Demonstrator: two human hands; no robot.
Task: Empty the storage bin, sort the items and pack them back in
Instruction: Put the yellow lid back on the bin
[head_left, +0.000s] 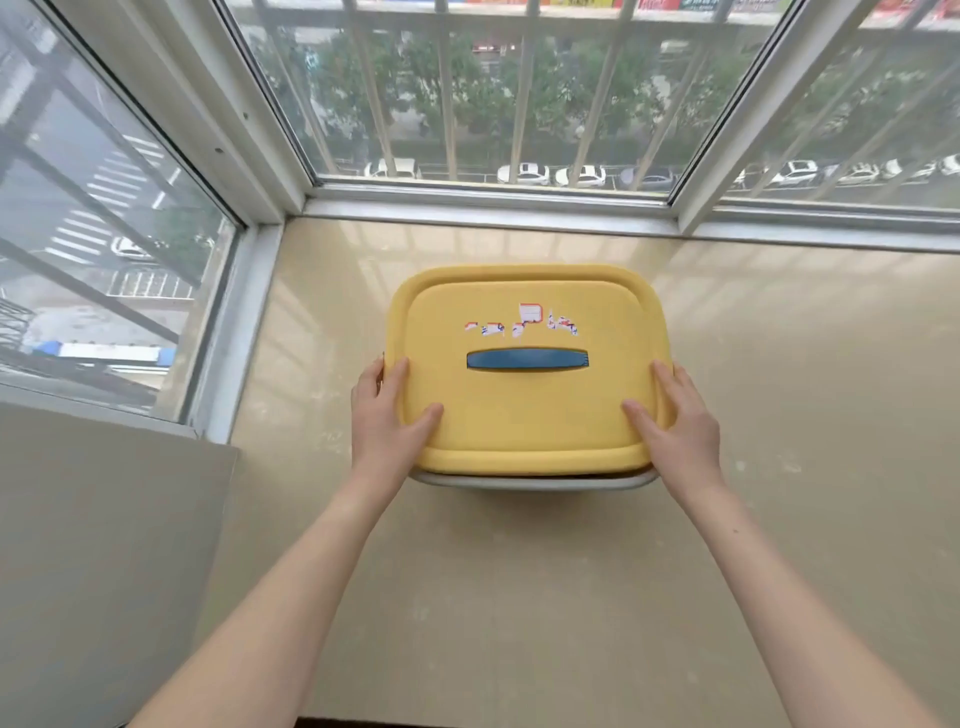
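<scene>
Fingers (397, 371) of the left hand (384, 421) and right hand (675, 423) gripped the near corners of the yellow plastic lid (524, 410), likely to lift it off the grey storage bin (530, 482) on the beige ledge (789, 415).

Before me: polished beige stone ledge (779, 364), glossy, reflecting pale daylight; white window frames (493, 200) on three sides; metal bars (447, 78) outside the glass; below, trees (545, 88), parked cars (524, 173), a zebra crossing (104, 208); plain beige wall (93, 545) at my left.
</scene>
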